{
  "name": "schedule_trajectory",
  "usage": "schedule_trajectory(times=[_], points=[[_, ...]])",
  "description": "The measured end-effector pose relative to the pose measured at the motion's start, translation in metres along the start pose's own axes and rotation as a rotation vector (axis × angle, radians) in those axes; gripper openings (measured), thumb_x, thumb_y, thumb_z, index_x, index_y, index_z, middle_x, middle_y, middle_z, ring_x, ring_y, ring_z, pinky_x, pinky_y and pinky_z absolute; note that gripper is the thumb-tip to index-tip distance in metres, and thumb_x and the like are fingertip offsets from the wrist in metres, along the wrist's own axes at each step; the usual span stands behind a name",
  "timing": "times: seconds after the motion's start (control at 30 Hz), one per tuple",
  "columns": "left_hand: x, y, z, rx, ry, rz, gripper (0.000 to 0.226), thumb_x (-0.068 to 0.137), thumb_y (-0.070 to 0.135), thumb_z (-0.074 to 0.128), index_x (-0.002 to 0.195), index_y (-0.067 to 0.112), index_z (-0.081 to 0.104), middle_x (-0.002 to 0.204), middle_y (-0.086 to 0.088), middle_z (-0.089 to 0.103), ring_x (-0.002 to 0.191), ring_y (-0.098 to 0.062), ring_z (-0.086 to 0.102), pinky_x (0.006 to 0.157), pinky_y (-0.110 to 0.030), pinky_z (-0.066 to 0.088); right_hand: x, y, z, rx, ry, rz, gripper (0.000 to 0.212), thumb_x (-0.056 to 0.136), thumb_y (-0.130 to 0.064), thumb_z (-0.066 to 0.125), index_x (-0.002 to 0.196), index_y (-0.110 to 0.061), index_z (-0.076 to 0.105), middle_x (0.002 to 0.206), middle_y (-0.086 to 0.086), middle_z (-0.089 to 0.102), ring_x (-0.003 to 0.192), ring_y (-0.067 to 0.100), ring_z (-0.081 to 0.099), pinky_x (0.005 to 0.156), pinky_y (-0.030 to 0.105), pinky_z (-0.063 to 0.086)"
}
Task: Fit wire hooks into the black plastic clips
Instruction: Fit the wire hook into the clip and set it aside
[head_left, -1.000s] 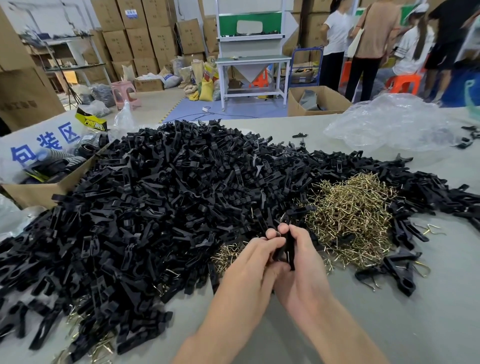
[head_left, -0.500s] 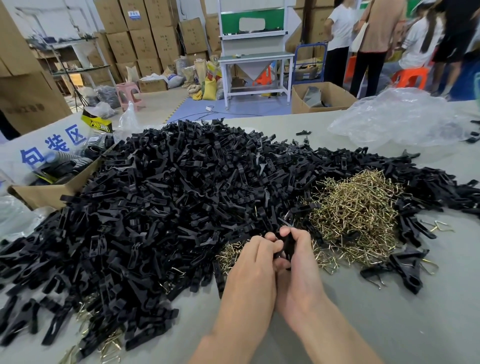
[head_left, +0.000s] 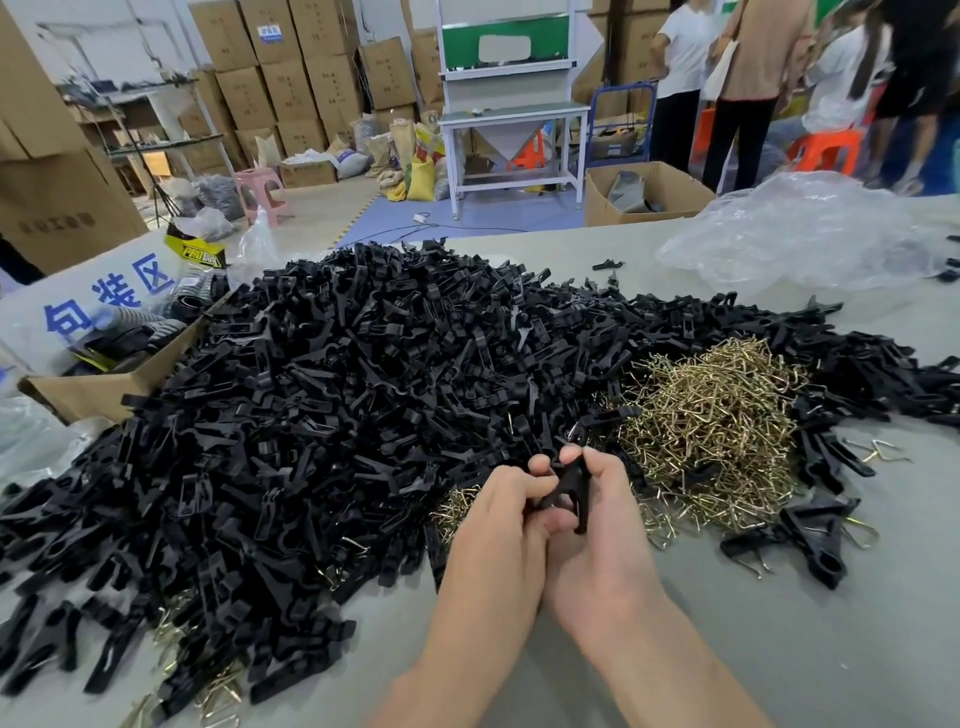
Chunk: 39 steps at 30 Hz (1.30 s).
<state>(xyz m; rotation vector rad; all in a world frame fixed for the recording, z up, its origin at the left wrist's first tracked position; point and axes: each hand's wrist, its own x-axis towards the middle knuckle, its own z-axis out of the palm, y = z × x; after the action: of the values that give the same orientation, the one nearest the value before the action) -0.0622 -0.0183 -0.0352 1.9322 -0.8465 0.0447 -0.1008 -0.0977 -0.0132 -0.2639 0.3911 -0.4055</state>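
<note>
together both hands, left hand (head_left: 501, 512) and right hand (head_left: 605, 525), grip one black clip (head_left: 569, 488) with curled fingers.

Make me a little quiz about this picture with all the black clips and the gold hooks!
1. True or false: the left hand and the right hand both hold one black clip.
2. Where is the big pile of wire hooks? A) left of the hands B) right of the hands C) inside the hands
3. Fill in: the clear plastic bag lies on the table's far ____ side.
Key: 1 true; 2 B; 3 right.
</note>
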Motion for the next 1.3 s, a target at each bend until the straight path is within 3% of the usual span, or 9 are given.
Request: schedule_trajectory(times=[0.13, 0.33, 0.47, 0.67, 0.9, 1.03, 1.1, 1.2, 1.3], points=[[0.001, 0.001, -0.002, -0.127, -0.038, -0.029, 0.038, 0.087, 0.014, 0.074, 0.084, 0.047, 0.057, 0.102, 0.034, 0.064, 0.098, 0.010, 0.059, 0.077, -0.003, 0.039, 0.004, -0.005, -0.003, -0.063, -0.084, -0.122, 0.016, 0.079, -0.026, 0.058, 0.066, -0.017, 0.057, 0.077, 0.003, 0.060, 0.079, 0.026, 0.068, 0.073, 0.031, 0.060], [-0.003, 0.006, -0.003, -0.199, -0.113, -0.026, 0.032, 0.092, 0.019, 0.070, 0.092, 0.049, 0.058, 0.106, 0.040, 0.061, 0.105, 0.019, 0.054, 0.082, 0.000, 0.037, 0.005, 0.001, -0.008, -0.030, -0.035, -0.159, 0.045, 0.098, -0.037, 0.045, 0.058, -0.018, 0.051, 0.068, 0.001, 0.056, 0.072, 0.022, 0.066, 0.073, 0.031, 0.059], [-0.004, 0.009, -0.002, -0.120, -0.110, -0.019, 0.039, 0.092, 0.016, 0.069, 0.090, 0.051, 0.053, 0.107, 0.048, 0.055, 0.104, 0.021, 0.051, 0.082, 0.001, 0.034, 0.007, -0.003, -0.007, -0.031, 0.010, -0.146, 0.045, 0.098, -0.032, 0.047, 0.055, -0.018, 0.051, 0.067, 0.000, 0.055, 0.067, 0.019, 0.065, 0.075, 0.031, 0.054], [-0.006, 0.004, 0.003, -0.060, -0.142, -0.032, 0.033, 0.096, 0.009, 0.057, 0.097, 0.040, 0.047, 0.106, 0.021, 0.060, 0.100, 0.006, 0.057, 0.082, -0.007, 0.040, 0.005, 0.006, -0.006, -0.040, 0.045, -0.191, 0.043, 0.096, -0.032, 0.046, 0.056, -0.018, 0.047, 0.062, 0.000, 0.053, 0.059, 0.017, 0.063, 0.060, 0.025, 0.058], [-0.004, 0.003, 0.004, -0.218, -0.215, -0.108, 0.036, 0.095, -0.004, 0.042, 0.083, 0.029, 0.052, 0.080, 0.011, 0.062, 0.068, 0.002, 0.055, 0.065, -0.007, 0.041, 0.003, 0.011, -0.009, -0.135, 0.087, -0.215, 0.047, 0.096, -0.043, 0.047, 0.055, -0.022, 0.047, 0.063, -0.001, 0.056, 0.066, 0.015, 0.066, 0.062, 0.024, 0.057], [-0.002, 0.007, 0.003, -0.075, -0.171, -0.031, 0.030, 0.094, 0.003, 0.045, 0.078, 0.027, 0.055, 0.080, 0.006, 0.056, 0.064, 0.000, 0.052, 0.061, -0.008, 0.042, 0.004, 0.011, -0.010, -0.171, 0.125, -0.236, 0.054, 0.098, -0.053, 0.044, 0.053, -0.023, 0.045, 0.064, -0.001, 0.056, 0.068, 0.014, 0.067, 0.064, 0.024, 0.056], [-0.004, 0.009, 0.000, -0.025, -0.191, 0.028, 0.033, 0.096, 0.011, 0.048, 0.082, 0.041, 0.052, 0.085, 0.015, 0.056, 0.072, 0.005, 0.054, 0.068, -0.004, 0.041, 0.005, 0.012, -0.011, -0.182, 0.132, -0.246, 0.057, 0.098, -0.055, 0.044, 0.051, -0.023, 0.045, 0.064, -0.001, 0.057, 0.069, 0.013, 0.069, 0.059, 0.020, 0.056], [-0.004, 0.009, 0.001, -0.171, -0.158, -0.069, 0.040, 0.097, 0.002, 0.052, 0.082, 0.039, 0.045, 0.095, 0.019, 0.063, 0.086, 0.010, 0.058, 0.074, -0.003, 0.039, 0.006, 0.009, -0.011, -0.153, 0.106, -0.195, 0.056, 0.098, -0.053, 0.047, 0.053, -0.022, 0.050, 0.064, -0.002, 0.057, 0.070, 0.013, 0.070, 0.062, 0.022, 0.058], [-0.001, 0.008, 0.000, -0.121, -0.148, -0.061, 0.036, 0.096, 0.017, 0.062, 0.084, 0.046, 0.046, 0.106, 0.029, 0.061, 0.100, 0.011, 0.056, 0.080, -0.005, 0.039, 0.005, 0.001, -0.007, 0.001, 0.095, -0.103, 0.037, 0.096, -0.048, 0.058, 0.074, -0.020, 0.062, 0.068, -0.002, 0.061, 0.065, 0.016, 0.069, 0.061, 0.027, 0.060]])
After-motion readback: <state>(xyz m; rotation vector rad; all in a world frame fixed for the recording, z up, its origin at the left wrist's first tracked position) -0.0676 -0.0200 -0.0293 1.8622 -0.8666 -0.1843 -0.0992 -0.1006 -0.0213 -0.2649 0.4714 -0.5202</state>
